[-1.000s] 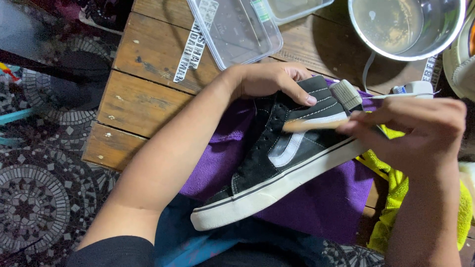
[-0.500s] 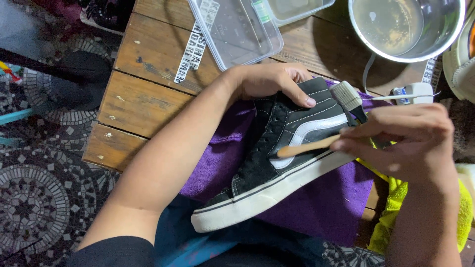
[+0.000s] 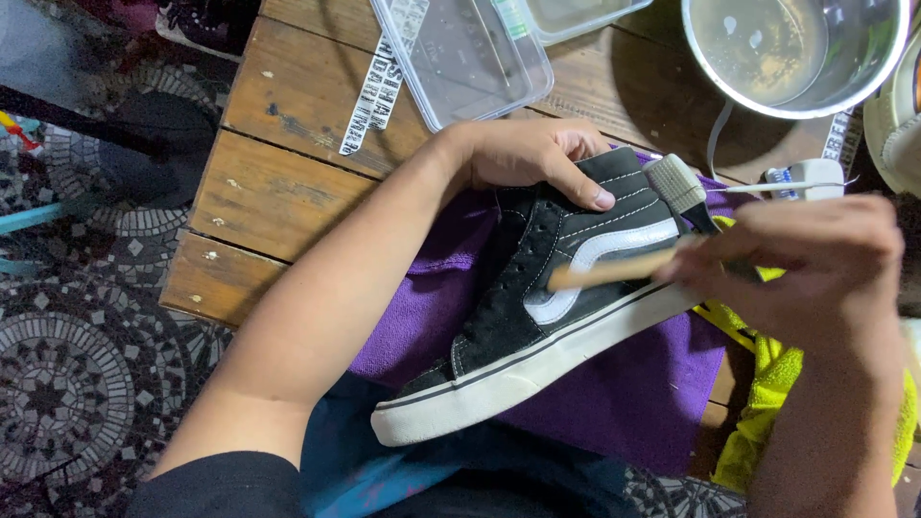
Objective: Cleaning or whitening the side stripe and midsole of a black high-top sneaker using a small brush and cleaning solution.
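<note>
your left hand [image 3: 523, 153] was pressed on the collar of the black high-top sneaker [image 3: 537, 307], fingers wrapped over the ankle padding, clamping it so it didn't slide. your right hand [image 3: 796, 259] was clenched around a wooden-handled brush [image 3: 614, 270], handle tip lying across the white side stripe; the bristle end was hidden under your fingers and the hand was blurred. looked like the scrubbing step on the side panel, mid-job by my read. the next move would call for a steady hold at the collar and light pressure along the stripe and stitching, since the suede would likely mark easily.

the sneaker lay on its side on a purple towel [image 3: 614, 403] at the edge of the wooden counter [image 3: 278, 192], toe toward you and hanging past the edge over your lap. black suede upper, white stripe, white contrast stitching, off-white rubber sole with a thin black line; sole looked a bit grubby near the toe.

a clear plastic container [image 3: 460, 58] sat further back, a metal bowl [image 3: 796, 48] of cloudy water beyond the heel, a yellow cloth [image 3: 767, 403] beside the towel under your right forearm.
</note>
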